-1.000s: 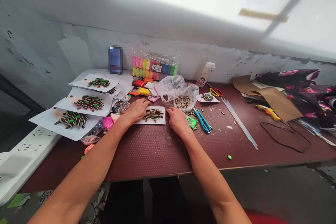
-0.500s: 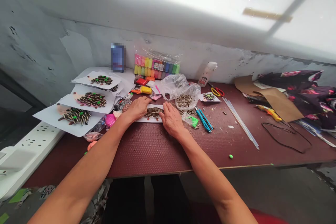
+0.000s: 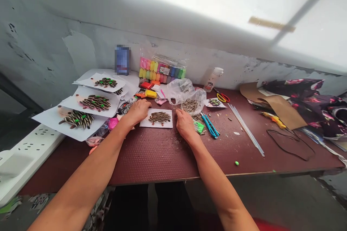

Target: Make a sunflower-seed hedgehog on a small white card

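A white card (image 3: pixel 143 123) lies on the table before me, covered in the middle with rows of striped sunflower seeds (image 3: pixel 159 117) in a hedgehog-like shape, small brown feet below. My left hand (image 3: pixel 137 112) is by the card's left edge, fingers curled and pressed together; whatever they hold, if anything, is hidden. Just off the right edge rests my right hand (image 3: pixel 184 122), its fingers bent inward and their tips partly hidden. Beyond it sits a clear plastic bag (image 3: pixel 180 90) with loose seeds (image 3: pixel 190 106). A green clay packet (image 3: pixel 199 127) and a blue utility knife (image 3: pixel 210 125) lie beside this hand.
Finished-looking seed hedgehog sheets (image 3: pixel 93 103) are stacked at left above a white power strip (image 3: pixel 32 148). Clay packs (image 3: pixel 162 70), a bottle (image 3: pixel 213 79), scissors (image 3: pixel 222 96), clear glue sticks (image 3: pixel 246 130), a yellow glue gun (image 3: pixel 275 120) and a small green lump (image 3: pixel 236 163) surround the workspace.
Both hands have come off the seed-covered card, the left drawing leftward and the right moving right. More of the card now shows between them.
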`<state>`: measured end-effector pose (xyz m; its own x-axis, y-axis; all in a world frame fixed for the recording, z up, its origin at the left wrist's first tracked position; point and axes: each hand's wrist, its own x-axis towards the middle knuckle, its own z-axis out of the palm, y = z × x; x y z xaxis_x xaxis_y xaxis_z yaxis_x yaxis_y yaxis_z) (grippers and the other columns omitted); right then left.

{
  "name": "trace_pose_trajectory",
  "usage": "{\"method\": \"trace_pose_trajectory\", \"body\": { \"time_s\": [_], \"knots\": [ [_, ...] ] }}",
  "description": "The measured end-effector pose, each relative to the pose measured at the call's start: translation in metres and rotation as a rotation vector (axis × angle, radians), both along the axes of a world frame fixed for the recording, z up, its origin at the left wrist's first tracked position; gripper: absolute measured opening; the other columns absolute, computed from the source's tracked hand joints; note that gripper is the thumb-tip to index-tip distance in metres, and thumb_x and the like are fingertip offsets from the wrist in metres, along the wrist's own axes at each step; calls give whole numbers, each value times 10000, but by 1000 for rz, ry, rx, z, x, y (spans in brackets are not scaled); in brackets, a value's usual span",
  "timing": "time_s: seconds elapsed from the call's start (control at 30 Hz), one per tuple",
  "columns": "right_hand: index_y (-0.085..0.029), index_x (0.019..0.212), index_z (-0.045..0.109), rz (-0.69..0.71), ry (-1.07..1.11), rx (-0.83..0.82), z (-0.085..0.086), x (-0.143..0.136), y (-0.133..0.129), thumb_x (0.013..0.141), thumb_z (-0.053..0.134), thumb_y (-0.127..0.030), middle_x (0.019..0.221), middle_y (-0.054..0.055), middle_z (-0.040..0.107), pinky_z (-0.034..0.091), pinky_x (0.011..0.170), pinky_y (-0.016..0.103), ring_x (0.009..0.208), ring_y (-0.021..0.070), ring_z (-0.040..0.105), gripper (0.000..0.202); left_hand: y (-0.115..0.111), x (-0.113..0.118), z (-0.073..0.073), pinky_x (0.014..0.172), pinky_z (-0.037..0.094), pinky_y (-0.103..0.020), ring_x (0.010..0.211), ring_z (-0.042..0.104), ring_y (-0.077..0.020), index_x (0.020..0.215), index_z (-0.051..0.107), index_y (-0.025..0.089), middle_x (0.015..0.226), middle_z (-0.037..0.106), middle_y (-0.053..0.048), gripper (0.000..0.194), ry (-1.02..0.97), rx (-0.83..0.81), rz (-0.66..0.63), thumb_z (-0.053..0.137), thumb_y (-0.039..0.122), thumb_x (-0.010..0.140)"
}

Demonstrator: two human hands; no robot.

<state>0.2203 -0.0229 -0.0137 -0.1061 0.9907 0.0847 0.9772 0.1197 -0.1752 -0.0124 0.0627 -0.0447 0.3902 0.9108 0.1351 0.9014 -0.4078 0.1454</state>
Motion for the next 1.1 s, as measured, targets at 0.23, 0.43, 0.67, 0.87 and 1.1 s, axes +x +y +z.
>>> {"method": "trace_pose_trajectory", "body": {
  "time_s": [0.23,0.43,0.67,0.87,1.1],
  "knots": [
    [-152,1119,741,-202,-77,101,15,21,0,1008,430,-183,1129,148,721,453,951,326,1093,255,634,331,0,0,-1,1001,524,-360,1106,663,-256,1173,763,212,1169,731,-115,401,12,1,0,465,137,916],
    [-144,1077,759,-157,-36,105,16,25,-1,1022,450,-222,1114,171,739,492,962,387,1092,297,665,323,-2,0,-1,1003,524,-382,1120,670,-267,1194,745,195,1195,726,-128,404,27,18,-12,433,144,943],
    [-74,1560,434,301,60,167,1,-18,-10,1063,442,-416,1663,185,354,271,1272,451,1574,283,280,602,-14,18,12,1141,431,-392,1320,587,-265,1364,641,129,1440,631,-153,445,-33,119,-74,368,245,1032],
    [-56,1601,345,495,-12,60,-5,-38,-20,1065,431,-477,1693,175,261,186,1312,465,1607,270,164,687,-14,11,14,1075,474,-361,1238,654,-257,1276,700,146,1343,703,-135,459,29,21,-9,395,77,939],
    [-78,1597,361,559,-33,38,-13,-44,-22,1054,418,-561,1684,163,278,185,1316,465,1600,266,195,729,-11,6,9,1045,482,-336,1236,663,-251,1268,715,206,1365,702,-98,540,74,-5,-52,475,17,823]
  ]
}}
